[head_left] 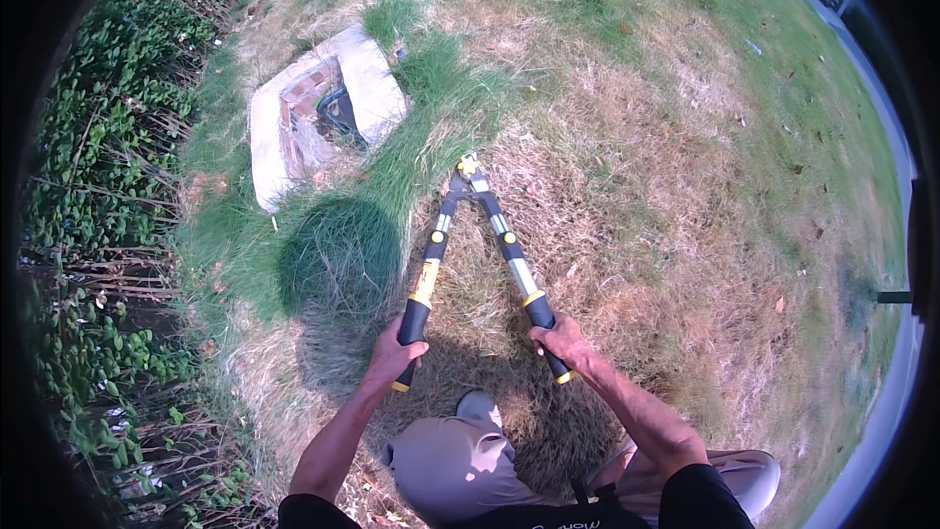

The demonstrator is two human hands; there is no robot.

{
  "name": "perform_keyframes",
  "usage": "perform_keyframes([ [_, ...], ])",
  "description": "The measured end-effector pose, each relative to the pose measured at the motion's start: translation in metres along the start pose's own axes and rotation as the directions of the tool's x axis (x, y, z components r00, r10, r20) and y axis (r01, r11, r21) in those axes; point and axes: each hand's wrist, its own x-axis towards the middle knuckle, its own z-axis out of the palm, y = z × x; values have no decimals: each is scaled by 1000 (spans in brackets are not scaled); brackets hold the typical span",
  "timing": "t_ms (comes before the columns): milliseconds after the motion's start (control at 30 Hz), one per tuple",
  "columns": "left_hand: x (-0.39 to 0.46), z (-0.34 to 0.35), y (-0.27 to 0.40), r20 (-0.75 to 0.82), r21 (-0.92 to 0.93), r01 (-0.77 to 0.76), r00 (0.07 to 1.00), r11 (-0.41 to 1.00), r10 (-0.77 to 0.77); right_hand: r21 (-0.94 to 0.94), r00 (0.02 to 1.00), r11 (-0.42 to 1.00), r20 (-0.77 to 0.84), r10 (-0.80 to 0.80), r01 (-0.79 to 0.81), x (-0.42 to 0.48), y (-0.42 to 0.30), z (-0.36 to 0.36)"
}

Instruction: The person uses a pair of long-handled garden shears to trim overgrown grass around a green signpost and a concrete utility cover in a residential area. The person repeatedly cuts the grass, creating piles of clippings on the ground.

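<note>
My left hand (pixel 394 354) grips the black left handle of a pair of hedge shears (pixel 468 180) with yellow trim and silver shafts. The other black handle is held by my right hand (pixel 562 339). Both handles are spread apart in a V that meets at a yellow pivot knob. Beyond the pivot the blades are hard to make out against the grass. The pivot end lies over the border between long green grass (pixel 433 117) and dry, straw-coloured grass (pixel 609 235).
A pale masonry rim (pixel 268 139) surrounds a brick-lined pit with a dark object inside, ahead to the left. A leafy hedge (pixel 110 162) runs down the left side. A grey paved strip (pixel 892 382) curves along the far right. My bent knee (pixel 448 463) is below the handles.
</note>
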Motion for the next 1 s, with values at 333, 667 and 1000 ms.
perform_keyframes([
  [333,52,44,-22,-80,-188,-27,997,982,12,-18,998,999,-47,-30,30,62,-10,16],
  [667,39,-55,48,71,113,-17,997,993,9,-114,999,993,20,-32,34,53,-17,-56],
  [1000,38,17,37,-19,-17,56,998,998,-57,108,997,993,49,-52,47,43,-36,-22],
])
